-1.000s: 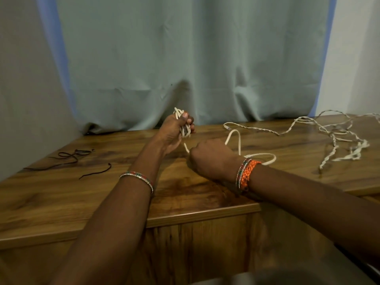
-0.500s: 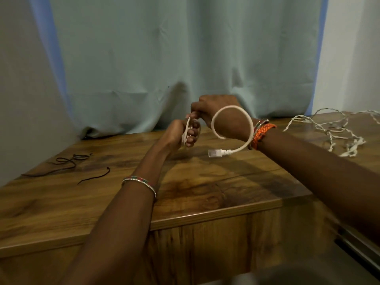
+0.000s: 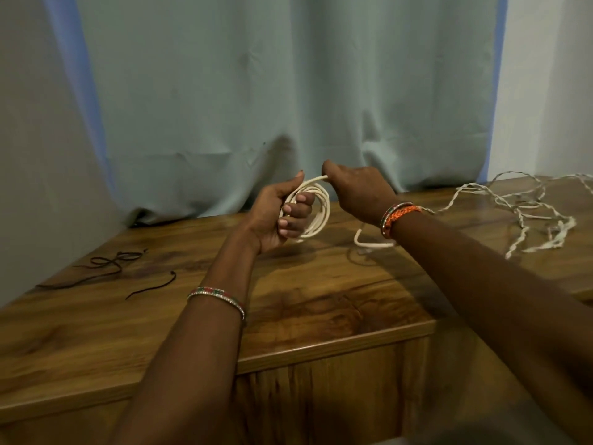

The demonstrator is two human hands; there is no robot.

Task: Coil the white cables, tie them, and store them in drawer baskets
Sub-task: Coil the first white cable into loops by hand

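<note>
Head view: L hand [image 3: 276,216] grip clamped on white cable coil [image 3: 316,208] above bench [image 3: 321,300]; R hand [image 3: 356,191] pinches free strand. Keep loops same size w/ even tension, lay tail [image 3: 369,242] flat, no twists.

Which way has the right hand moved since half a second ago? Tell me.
Yes. The right hand has shifted rightward along the curtain fold behind it, still pinching the white cable above the coil.

My left hand [image 3: 276,216] grips the coiled white cable [image 3: 316,208] above the wooden cabinet top [image 3: 321,303]. My right hand [image 3: 356,191] pinches its strand just beside the coil. Tangled cables [image 3: 526,210] lie on the top's far right.
</note>
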